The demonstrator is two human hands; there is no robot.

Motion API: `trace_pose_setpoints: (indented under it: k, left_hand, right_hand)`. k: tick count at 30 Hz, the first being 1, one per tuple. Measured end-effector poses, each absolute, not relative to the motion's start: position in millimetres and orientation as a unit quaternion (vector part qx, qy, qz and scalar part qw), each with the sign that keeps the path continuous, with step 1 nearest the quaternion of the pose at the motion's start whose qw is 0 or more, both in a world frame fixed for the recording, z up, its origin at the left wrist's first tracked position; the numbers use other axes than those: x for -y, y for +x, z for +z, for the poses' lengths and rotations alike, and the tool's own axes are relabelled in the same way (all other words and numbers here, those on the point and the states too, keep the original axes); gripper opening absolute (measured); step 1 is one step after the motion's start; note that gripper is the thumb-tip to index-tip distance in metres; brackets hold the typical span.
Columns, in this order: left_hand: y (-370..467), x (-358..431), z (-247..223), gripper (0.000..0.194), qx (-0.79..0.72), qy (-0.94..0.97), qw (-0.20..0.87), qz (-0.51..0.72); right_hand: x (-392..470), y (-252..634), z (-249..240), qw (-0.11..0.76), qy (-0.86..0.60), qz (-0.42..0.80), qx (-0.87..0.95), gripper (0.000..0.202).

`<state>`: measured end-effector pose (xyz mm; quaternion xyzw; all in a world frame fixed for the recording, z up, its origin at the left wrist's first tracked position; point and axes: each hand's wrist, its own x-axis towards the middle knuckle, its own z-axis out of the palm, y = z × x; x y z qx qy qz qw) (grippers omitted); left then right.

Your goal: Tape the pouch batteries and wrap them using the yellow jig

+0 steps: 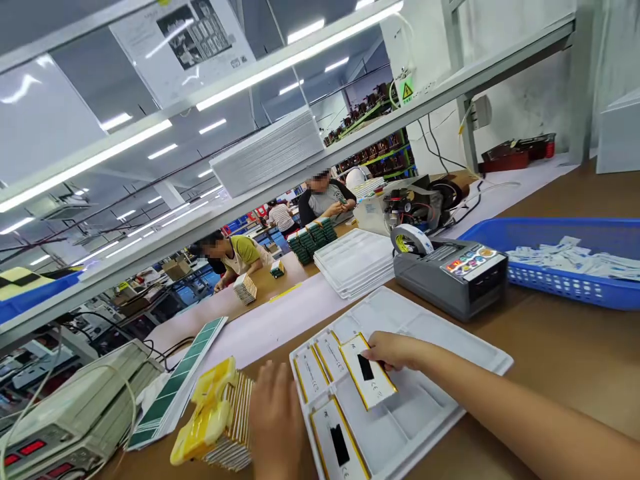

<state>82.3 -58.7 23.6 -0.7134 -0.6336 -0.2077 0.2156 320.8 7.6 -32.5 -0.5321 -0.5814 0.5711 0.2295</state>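
My right hand (393,351) pinches a flat white battery (369,373) with yellow edges and a black patch, tilted above the white compartment tray (425,393). Two similar batteries lie side by side in the tray's far left compartments, the nearer one partly behind the held battery. Another battery (336,440) with a black patch lies in the near left compartment. My left hand (276,417), slightly blurred, has its fingers stretched out between the tray and a stack of batteries (235,427). Whether it touches the stack is unclear. Yellow pieces (207,407) cover the stack's left side.
A grey tape dispenser (450,277) stands behind the tray, beside a blue basket (565,283) of small white packets. Stacked white trays (355,260) sit further back. At left are metering boxes (75,407) and a green-striped board (175,387). A shelf beam crosses above; people work beyond.
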Motion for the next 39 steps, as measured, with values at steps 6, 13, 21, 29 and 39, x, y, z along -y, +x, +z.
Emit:
trace_pose_setpoints:
  k: [6,13,21,29,39]
  left_hand:
    - [37,52,111,0.05,0.863,-0.478,0.127,-0.099]
    - [19,29,133,0.035,0.885,-0.455,0.052,-0.087]
    - [45,49,143,0.061,0.828,-0.496,0.119,-0.231]
    - [99,56,3,0.028,0.415,-0.268,-0.616,-0.613]
    - [96,53,-23,0.049,0.239,-0.176,-0.721,-0.627]
  right_hand:
    - [-13,329,-36,0.22,-0.484,0.65,0.544,0.024]
    - [-13,334,-39,0.232,-0.443,0.706,0.502,0.023]
    - [-13,332,-44,0.229,-0.434,0.685,0.539,0.025]
    - [-4,326,-47,0.208,-0.47,0.631,0.581,0.021]
    - [-4,315,-49,0.281,-0.427,0.619,0.596,0.037]
